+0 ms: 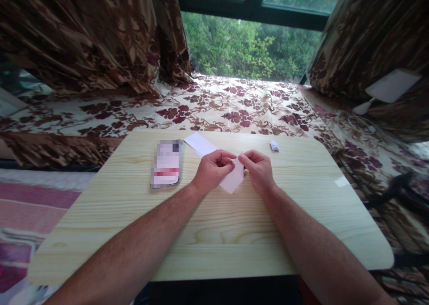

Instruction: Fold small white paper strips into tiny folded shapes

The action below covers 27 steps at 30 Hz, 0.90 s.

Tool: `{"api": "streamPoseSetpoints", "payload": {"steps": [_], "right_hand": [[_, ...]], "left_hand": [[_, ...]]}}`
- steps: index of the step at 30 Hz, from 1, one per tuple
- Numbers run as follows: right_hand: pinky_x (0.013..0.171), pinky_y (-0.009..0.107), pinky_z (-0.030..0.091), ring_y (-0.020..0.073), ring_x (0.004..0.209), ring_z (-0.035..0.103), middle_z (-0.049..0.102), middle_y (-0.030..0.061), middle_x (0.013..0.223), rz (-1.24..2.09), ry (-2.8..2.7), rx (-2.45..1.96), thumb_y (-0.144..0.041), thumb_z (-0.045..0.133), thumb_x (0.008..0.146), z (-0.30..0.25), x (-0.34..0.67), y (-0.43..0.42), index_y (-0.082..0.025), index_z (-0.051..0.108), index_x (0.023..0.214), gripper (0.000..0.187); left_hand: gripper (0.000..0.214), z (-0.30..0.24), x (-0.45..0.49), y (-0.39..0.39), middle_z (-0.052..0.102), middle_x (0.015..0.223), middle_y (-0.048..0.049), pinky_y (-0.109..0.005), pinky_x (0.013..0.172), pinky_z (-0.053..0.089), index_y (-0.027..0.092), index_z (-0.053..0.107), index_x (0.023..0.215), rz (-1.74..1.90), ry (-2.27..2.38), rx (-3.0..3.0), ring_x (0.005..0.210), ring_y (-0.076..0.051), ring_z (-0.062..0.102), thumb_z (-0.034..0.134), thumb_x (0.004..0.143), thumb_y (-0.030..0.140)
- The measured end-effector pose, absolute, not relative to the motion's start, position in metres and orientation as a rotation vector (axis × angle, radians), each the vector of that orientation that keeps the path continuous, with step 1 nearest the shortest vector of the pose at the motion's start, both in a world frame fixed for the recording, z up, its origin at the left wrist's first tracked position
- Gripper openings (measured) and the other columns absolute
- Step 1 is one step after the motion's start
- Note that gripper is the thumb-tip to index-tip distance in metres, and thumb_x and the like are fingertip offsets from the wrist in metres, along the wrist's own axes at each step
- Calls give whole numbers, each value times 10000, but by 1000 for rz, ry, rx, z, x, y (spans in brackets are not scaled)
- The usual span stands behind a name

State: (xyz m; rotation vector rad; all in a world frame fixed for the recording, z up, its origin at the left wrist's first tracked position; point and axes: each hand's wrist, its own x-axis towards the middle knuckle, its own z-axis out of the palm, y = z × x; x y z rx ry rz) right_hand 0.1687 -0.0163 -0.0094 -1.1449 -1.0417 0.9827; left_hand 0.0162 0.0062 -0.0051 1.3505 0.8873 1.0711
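Note:
Between my two hands is a small sheet of white paper [233, 180], tilted, with a pointed lower corner. My left hand [216, 165] pinches its upper left part between thumb and fingers. At the paper's top right, my right hand [257, 167] grips the edge with thumb and forefinger. The fingertips of both hands nearly meet at the top. Behind my left hand lies a stack of white paper [199, 144] on the table, partly hidden by that hand. To the right, apart from my hands, sits a small folded white paper piece [274, 146].
A phone-shaped item [166, 164], partly pixelated, lies on the left of the light wooden table [228, 238]. Beyond the table's far edge is a flowered cloth [234, 103] below a window. A white lamp [392, 86] stands at the right, near brown curtains [368, 27].

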Motion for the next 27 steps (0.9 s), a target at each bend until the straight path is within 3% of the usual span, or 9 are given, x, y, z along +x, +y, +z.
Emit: {"api": "streamPoseSetpoints", "payload": {"steps": [27], "right_hand": [[532,244,420,102,541,510,602,-31,591,967,-973,-1062,-292,749,719,-10,169,-15,-185,678,674,136]], "left_hand": [[230,-6,17,6,703,696,2,-187,531,442,146,712,911,1072,863,1350,588,-100,613,732,687,193]]}}
